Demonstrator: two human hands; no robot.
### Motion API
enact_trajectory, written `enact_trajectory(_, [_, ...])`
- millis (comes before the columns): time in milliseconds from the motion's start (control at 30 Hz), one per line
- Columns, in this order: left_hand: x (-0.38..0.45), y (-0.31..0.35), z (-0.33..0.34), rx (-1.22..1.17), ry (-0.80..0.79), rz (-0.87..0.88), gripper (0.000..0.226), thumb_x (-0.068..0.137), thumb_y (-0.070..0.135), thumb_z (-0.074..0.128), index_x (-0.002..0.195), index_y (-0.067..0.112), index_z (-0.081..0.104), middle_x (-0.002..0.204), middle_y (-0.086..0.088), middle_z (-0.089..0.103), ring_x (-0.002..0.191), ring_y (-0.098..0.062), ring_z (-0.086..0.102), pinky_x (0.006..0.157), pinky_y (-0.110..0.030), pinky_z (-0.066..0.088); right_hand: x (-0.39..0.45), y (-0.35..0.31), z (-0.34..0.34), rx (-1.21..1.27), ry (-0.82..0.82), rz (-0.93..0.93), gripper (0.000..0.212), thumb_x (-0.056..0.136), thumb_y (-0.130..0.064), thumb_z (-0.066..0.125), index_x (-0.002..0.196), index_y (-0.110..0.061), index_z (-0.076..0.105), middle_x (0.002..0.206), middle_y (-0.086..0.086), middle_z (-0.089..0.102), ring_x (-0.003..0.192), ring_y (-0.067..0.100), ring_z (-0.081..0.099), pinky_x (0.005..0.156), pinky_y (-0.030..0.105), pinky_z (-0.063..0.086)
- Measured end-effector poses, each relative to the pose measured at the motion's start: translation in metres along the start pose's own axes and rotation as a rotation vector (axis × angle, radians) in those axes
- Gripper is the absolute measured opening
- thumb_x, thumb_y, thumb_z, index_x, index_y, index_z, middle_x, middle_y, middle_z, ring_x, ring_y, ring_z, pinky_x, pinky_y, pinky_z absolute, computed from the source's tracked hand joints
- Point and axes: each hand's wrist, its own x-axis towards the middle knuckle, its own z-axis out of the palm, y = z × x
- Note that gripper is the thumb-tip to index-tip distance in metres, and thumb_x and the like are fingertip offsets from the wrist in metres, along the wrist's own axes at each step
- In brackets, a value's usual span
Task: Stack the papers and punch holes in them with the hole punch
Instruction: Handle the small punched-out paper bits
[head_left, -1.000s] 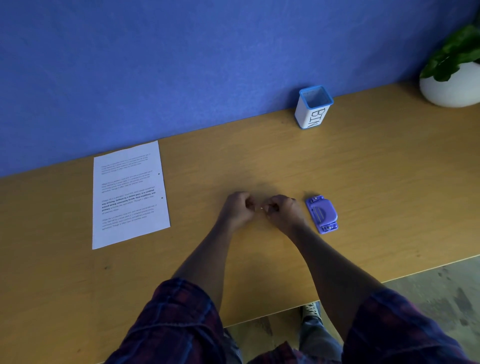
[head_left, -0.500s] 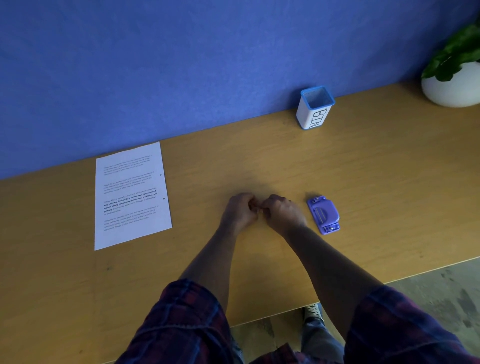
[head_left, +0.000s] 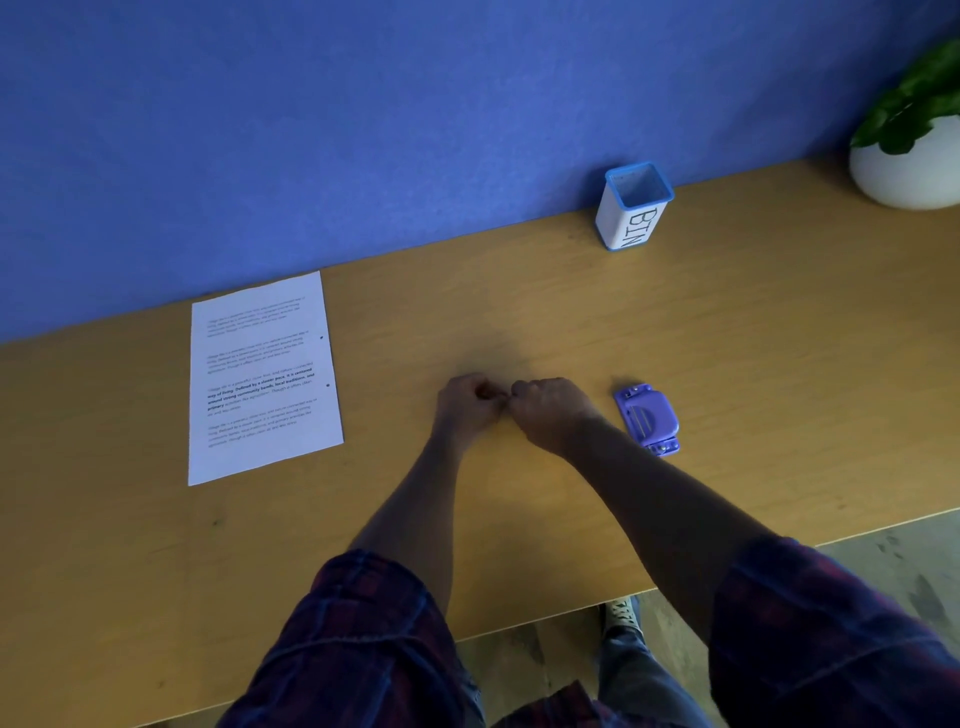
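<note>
My fingers are curled in on both sides, the left hand (head_left: 470, 402) and the right hand (head_left: 550, 410) meeting fingertip to fingertip low over the desk (head_left: 519, 291); whether they pinch some small scrap between them I cannot tell, it is too small to make out. Over the last second they have scarcely shifted, only drawn a little closer until the tips touch, and nothing else on the desk has moved. That tells me, I judge, that the real work is behind me: the papers (head_left: 262, 376) lie flat and squared well off to my left, with two dark dots near their right edge that look like punched holes. The purple hole punch (head_left: 647, 418) rests just beside my right wrist, untouched. Farther back, against the blue wall (head_left: 415, 104), stands a small tub marked BIN (head_left: 631, 210), and a potted plant (head_left: 914, 145) sits at the far right.
</note>
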Motion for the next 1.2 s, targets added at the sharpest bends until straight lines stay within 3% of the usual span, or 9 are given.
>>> enact_trajectory(100, [-0.002,-0.003,-0.003,-0.023,-0.017,0.007,0.007,0.079,0.016,0.075,0.074,0.021,0.072,0.069,0.009,0.068,0.07,-0.013,0.065,0.072,-0.029,0.053,0.004,0.011,0.003,0.171,-0.062,0.156,0.029,0.093,-0.012,0.05,0.117,-0.012,0.066,0.118,0.012,0.066,0.107,0.033,0.066,0.085,0.039,0.055])
enact_trajectory(267, [-0.006,-0.006,-0.002,-0.047,0.025,-0.009,0.023,0.083,0.014,0.073,0.066,0.027,0.064,0.066,0.012,0.066,0.067,-0.013,0.064,0.072,-0.026,0.054,-0.011,0.016,0.013,0.586,0.073,0.404,0.025,0.087,-0.012,0.056,0.096,-0.019,0.077,0.11,0.007,0.07,0.099,0.034,0.066,0.076,0.034,0.051])
enact_trajectory(400, [-0.007,-0.012,-0.005,-0.091,0.033,-0.039,0.005,0.084,0.018,0.074,0.08,0.015,0.075,0.073,0.002,0.072,0.069,-0.016,0.067,0.073,-0.029,0.056,-0.01,0.009,0.016,0.553,0.093,0.375,0.022,0.091,-0.018,0.057,0.101,-0.022,0.077,0.112,0.003,0.069,0.097,0.031,0.067,0.076,0.034,0.051])
enact_trajectory(567, [-0.008,-0.009,-0.007,-0.04,0.01,-0.016,0.006,0.085,0.02,0.071,0.084,0.016,0.076,0.076,0.005,0.072,0.078,-0.018,0.07,0.074,-0.024,0.053,-0.008,0.005,0.018,0.483,0.138,0.318,0.021,0.094,-0.029,0.058,0.105,-0.024,0.075,0.111,0.0,0.069,0.094,0.028,0.069,0.076,0.036,0.056])
enact_trajectory(667, [-0.01,-0.003,-0.007,0.022,0.021,0.021,0.008,0.087,0.018,0.071,0.09,0.014,0.077,0.081,0.006,0.068,0.081,-0.011,0.064,0.071,-0.017,0.041,-0.008,0.001,0.019,0.41,0.181,0.258,0.013,0.088,-0.022,0.065,0.093,-0.019,0.077,0.098,0.002,0.071,0.079,0.028,0.071,0.063,0.035,0.057])
enact_trajectory(800, [-0.009,0.001,-0.001,0.147,-0.014,0.071,0.006,0.086,0.018,0.07,0.09,0.015,0.074,0.089,0.005,0.065,0.087,-0.016,0.065,0.073,-0.019,0.041,-0.01,-0.004,0.023,0.298,0.171,0.224,0.01,0.069,-0.009,0.077,0.077,-0.015,0.073,0.078,0.004,0.068,0.06,0.025,0.069,0.044,0.03,0.053])
enact_trajectory(867, [-0.01,0.003,0.002,0.232,-0.034,0.116,0.005,0.086,0.018,0.067,0.09,0.016,0.07,0.096,-0.001,0.064,0.091,-0.022,0.065,0.073,-0.026,0.046,-0.01,-0.008,0.022,0.285,0.137,0.205,0.011,0.073,-0.005,0.07,0.083,-0.01,0.071,0.082,0.009,0.067,0.066,0.028,0.07,0.05,0.034,0.055])
enact_trajectory(1033, [-0.012,0.011,0.005,0.407,-0.085,0.209,0.01,0.082,0.019,0.064,0.091,0.015,0.062,0.1,-0.006,0.062,0.089,-0.027,0.063,0.07,-0.039,0.056,-0.007,-0.005,0.02,0.34,0.052,0.249,0.028,0.09,-0.007,0.05,0.117,-0.006,0.057,0.114,0.014,0.06,0.102,0.03,0.064,0.083,0.04,0.057])
enact_trajectory(1200, [-0.005,0.031,0.006,0.423,-0.071,0.235,0.012,0.082,0.029,0.063,0.088,0.019,0.066,0.096,0.0,0.064,0.086,-0.024,0.065,0.062,-0.032,0.048,-0.002,0.006,0.015,0.539,0.134,0.389,0.019,0.094,-0.01,0.048,0.113,-0.007,0.051,0.111,0.016,0.065,0.099,0.036,0.068,0.076,0.041,0.053])
